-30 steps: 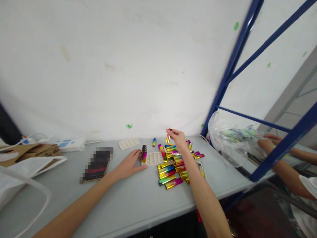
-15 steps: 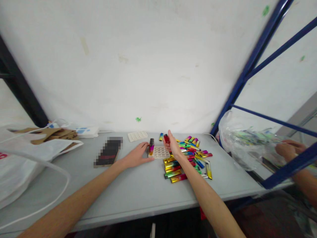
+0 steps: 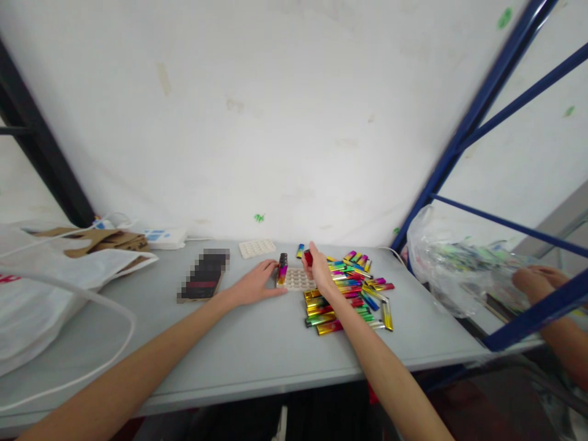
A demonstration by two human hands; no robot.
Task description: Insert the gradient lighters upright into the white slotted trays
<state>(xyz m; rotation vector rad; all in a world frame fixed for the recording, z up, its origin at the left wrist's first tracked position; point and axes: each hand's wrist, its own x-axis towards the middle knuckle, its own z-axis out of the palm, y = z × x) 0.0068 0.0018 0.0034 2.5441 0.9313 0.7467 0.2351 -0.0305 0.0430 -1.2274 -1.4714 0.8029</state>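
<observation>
My left hand (image 3: 254, 283) rests at the left end of an off-white tray with round holes (image 3: 298, 280), its thumb along the front corner and its fingers by the back corner. A row of lighters with dark tops and purple-yellow bodies (image 3: 283, 269) stands upright in the tray's leftmost holes. Over the tray's right part, my right hand (image 3: 318, 269) is closed around a red lighter (image 3: 308, 257), thumb pointing up. To its right lies a pile of shiny multicoloured lighters (image 3: 342, 300). A blue-yellow lighter (image 3: 300, 250) lies behind the tray.
A second holed tray (image 3: 257, 248) lies near the wall. Left are a pixelated dark phone-like object (image 3: 204, 275), white plastic bags (image 3: 37, 306), cardboard (image 3: 110, 242) and a white cable (image 3: 124, 349). A blue metal frame (image 3: 441, 159) stands right; beyond it are another person's hands (image 3: 535, 278).
The camera view has shifted slightly. My right hand still holds the red lighter above the tray, a little more upright, and my left hand stays at the tray's left end.
</observation>
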